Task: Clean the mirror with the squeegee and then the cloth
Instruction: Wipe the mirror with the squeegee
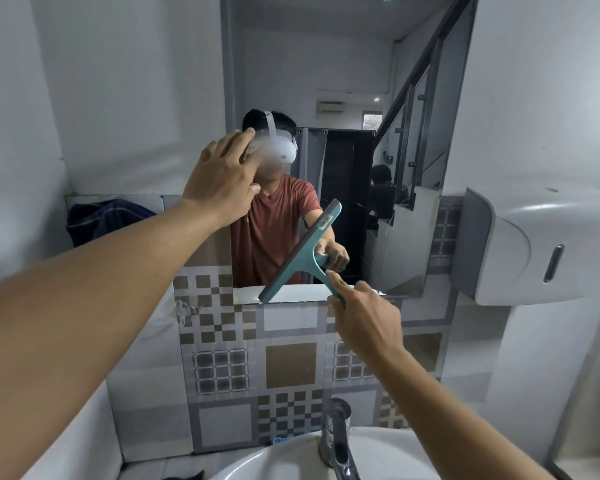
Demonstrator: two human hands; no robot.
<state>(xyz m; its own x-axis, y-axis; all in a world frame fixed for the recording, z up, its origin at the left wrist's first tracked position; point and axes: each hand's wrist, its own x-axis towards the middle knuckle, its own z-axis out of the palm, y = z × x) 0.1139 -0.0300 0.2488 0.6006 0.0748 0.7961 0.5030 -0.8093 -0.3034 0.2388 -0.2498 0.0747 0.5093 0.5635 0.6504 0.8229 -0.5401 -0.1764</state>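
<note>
A tall wall mirror (347,81) hangs above the tiled backsplash and reflects a person in a red shirt. My right hand (364,318) grips the handle of a teal squeegee (303,251). Its blade lies tilted against the lower part of the glass, the bottom end near the mirror's lower edge. My left hand (219,178) is raised with fingers straight, flat against the mirror at its left side. A dark blue cloth (108,220) lies bunched on the ledge to the left of the mirror.
A white basin (291,462) with a chrome tap (336,438) sits below. A grey paper dispenser (534,244) juts from the right wall. A clear hook (182,311) hangs on the patterned tiles at the left.
</note>
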